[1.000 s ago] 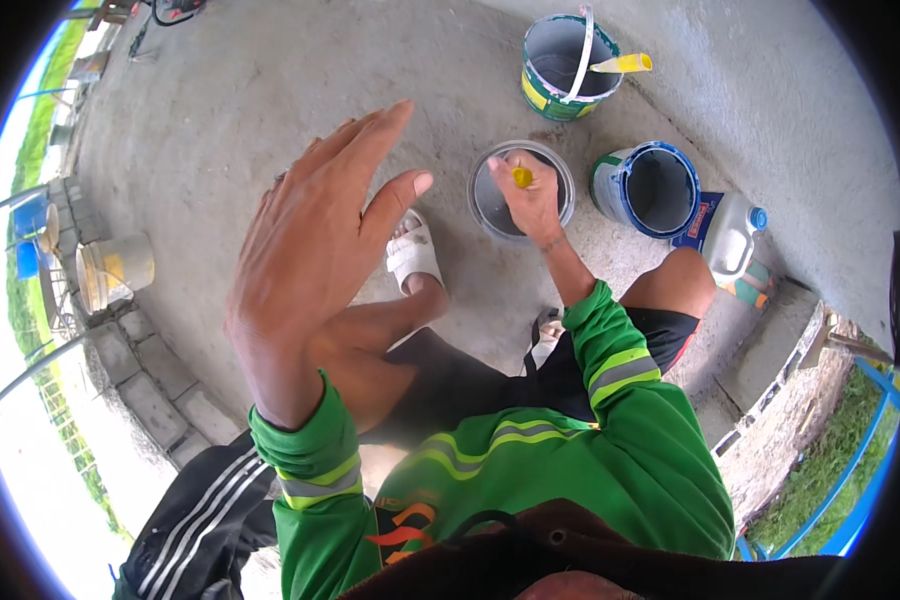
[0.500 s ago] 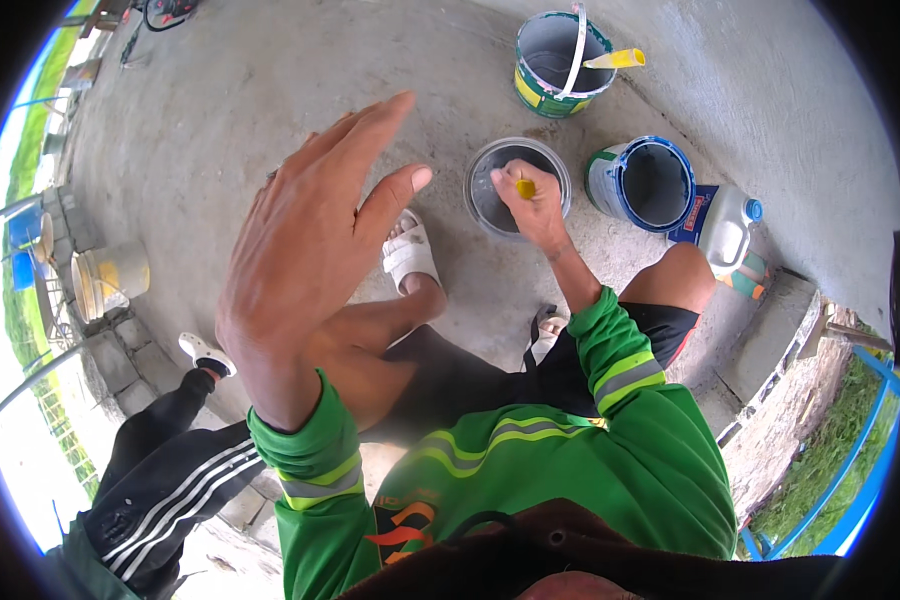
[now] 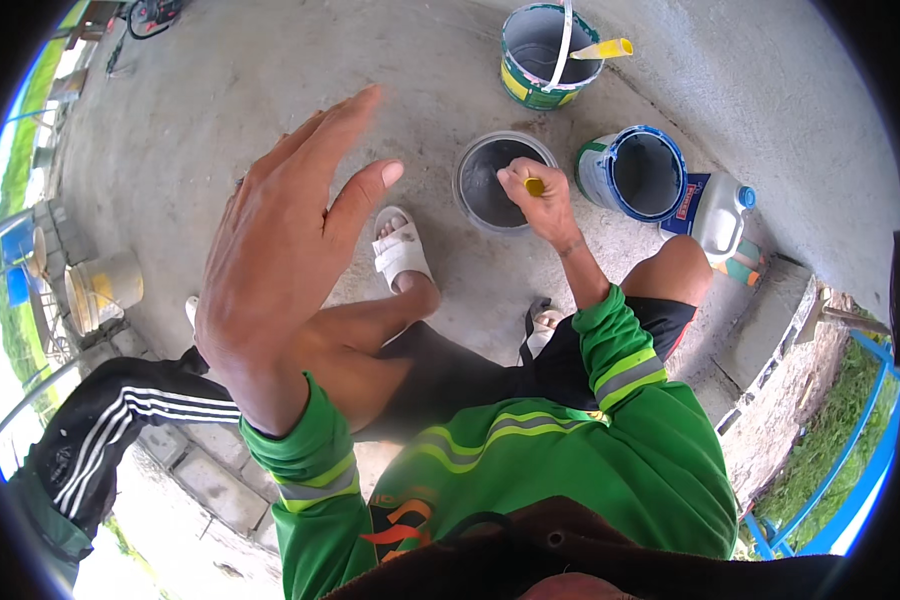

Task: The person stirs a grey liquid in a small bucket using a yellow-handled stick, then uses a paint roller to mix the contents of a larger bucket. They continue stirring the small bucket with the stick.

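My left hand [image 3: 275, 240] is raised close to the camera, fingers stretched out and thumb apart, holding nothing. My right hand [image 3: 542, 205] grips a yellow handle [image 3: 534, 186] over a round tub [image 3: 461, 180] of dark grey material on the concrete floor; the tool's lower end is hidden. Right of this tub stands a can [image 3: 598, 178] with a blue rim and grey inside. Behind them is a green bucket [image 3: 532, 88] with a white handle and a yellow-handled tool [image 3: 602, 49] leaning in it. My sandalled foot [image 3: 404, 255] is just left of the tub.
A translucent jug [image 3: 720, 228] lies by the grey wall [image 3: 790, 110]. Another person's legs in striped dark trousers [image 3: 100, 440] are at lower left. Buckets [image 3: 105, 285] stand by blocks on the left edge. Blue railings [image 3: 860, 430] and grass lie at lower right.
My left hand has shifted slightly left in view, still open. My right hand has moved slightly within the tub's outline, still gripping the handle. The other person's legs at left have moved and bent.
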`<state>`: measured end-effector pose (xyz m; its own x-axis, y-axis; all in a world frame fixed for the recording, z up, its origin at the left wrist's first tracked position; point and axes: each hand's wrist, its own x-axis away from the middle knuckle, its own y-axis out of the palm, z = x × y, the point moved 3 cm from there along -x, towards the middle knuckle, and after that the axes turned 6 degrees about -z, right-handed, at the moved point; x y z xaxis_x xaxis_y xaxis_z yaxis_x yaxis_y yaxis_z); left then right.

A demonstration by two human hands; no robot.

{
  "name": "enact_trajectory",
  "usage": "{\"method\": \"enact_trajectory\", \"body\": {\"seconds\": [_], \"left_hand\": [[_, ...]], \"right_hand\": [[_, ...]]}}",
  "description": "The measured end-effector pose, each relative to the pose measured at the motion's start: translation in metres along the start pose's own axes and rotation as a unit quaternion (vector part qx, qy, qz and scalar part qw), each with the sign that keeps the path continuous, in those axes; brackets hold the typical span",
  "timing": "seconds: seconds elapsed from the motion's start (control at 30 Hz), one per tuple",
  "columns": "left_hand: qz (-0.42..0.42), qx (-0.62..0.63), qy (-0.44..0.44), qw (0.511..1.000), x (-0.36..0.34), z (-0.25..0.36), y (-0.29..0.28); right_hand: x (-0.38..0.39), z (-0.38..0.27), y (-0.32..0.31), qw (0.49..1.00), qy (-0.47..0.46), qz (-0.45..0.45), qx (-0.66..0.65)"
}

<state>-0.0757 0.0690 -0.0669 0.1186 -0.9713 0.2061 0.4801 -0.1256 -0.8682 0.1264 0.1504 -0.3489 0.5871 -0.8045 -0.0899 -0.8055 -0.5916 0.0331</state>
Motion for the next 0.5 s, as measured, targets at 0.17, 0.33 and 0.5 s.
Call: {"method": "enact_trajectory", "body": {"seconds": [0.17, 0.33, 0.5], "left_hand": [[0.002, 0.012, -0.01, 1.0, -0.001, 0.005, -0.004], [-0.015, 0.001, 0.004, 1.0, -0.002, 0.008, 0.001], [-0.002, 0.004, -0.006, 1.0, -0.001, -0.001, -0.003]], "right_hand": [[-0.018, -0.008, -0.007, 0.991, -0.013, 0.03, 0.133], [-0.018, 0.002, 0.008, 0.998, -0.014, 0.049, 0.03], [-0.007, 0.015, -0.008, 0.999, 0.006, 0.022, 0.039]]}}
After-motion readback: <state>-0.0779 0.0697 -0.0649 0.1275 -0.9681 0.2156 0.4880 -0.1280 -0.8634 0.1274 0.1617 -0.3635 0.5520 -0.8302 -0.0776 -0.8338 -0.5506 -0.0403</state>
